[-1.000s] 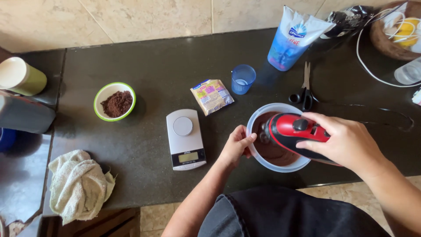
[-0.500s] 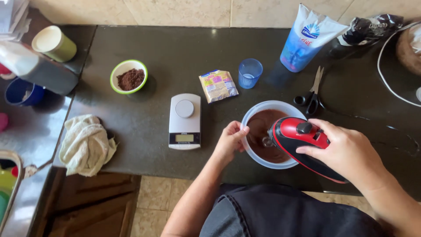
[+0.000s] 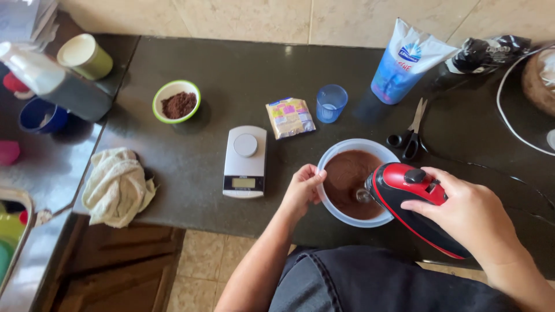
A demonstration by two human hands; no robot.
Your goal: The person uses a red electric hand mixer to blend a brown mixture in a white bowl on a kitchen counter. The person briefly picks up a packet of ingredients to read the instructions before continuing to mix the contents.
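Bowl (image 3: 347, 147) round, batter (image 3: 346, 176) smooth, mixer (image 3: 407, 199) glossy

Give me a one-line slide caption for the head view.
Right hand holds a red hand mixer in brown batter; left hand steadies the bowl.

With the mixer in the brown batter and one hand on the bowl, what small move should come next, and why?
Probably sweep the red hand mixer toward the bowl's left side. Its beaters sit at the right of the brown batter, the right hand grips the handle, and the left hand steadies the rim.
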